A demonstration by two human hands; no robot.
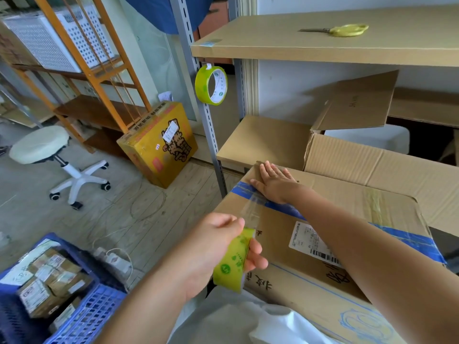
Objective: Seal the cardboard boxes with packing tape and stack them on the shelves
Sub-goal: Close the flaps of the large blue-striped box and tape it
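Observation:
A big cardboard box (293, 234) with blue tape lines and a white label fills the lower right. My right hand (273, 184) lies flat with straight fingers on its top far corner, pressing down the end of a clear tape strip (253, 209). That strip runs down to a yellow-green tape roll (233, 261), which my left hand (218, 247) grips in front of the box's near side. Behind it stands a second box (372, 165) with one flap raised.
A spare tape roll (211, 84) hangs on the grey shelf post (208, 115). Yellow-handled scissors (345, 30) lie on the upper shelf board (273, 43). A yellow printed box (159, 142), a white stool (39, 145) and a blue crate (82, 316) of parcels stand on the floor at left.

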